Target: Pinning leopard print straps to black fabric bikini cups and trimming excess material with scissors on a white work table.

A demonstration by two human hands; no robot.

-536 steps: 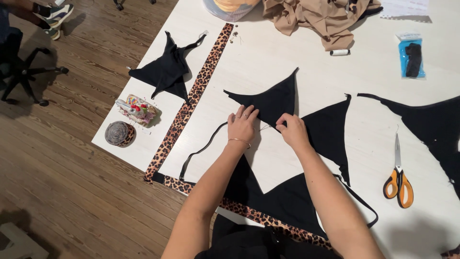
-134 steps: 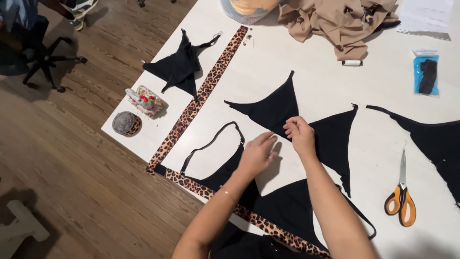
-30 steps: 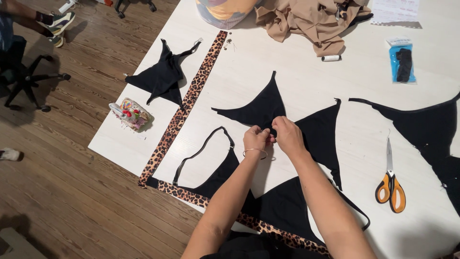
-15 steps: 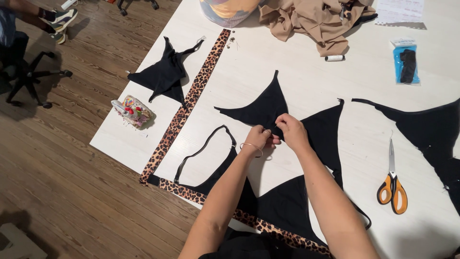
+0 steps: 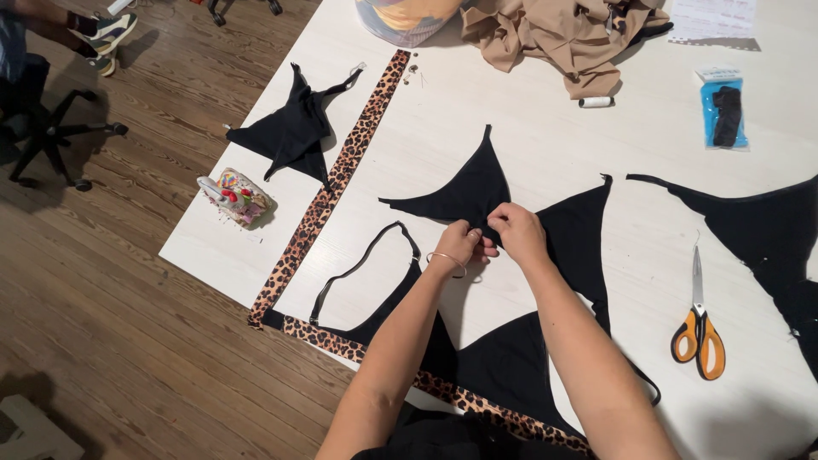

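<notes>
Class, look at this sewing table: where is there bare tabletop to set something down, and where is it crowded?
Bare white table lies between the leopard-print strip and the tan fabric heap, and between the scissors and the blue packet. It is crowded round both hands, left hand and right hand, at the black triangle piece.

Both forearms were bare, no sleeves. Left hand [image 5: 460,243] had a thin metal bangle [image 5: 446,261] at the wrist. Right hand [image 5: 516,232] wore nothing. Dark garment at the torso.
</notes>
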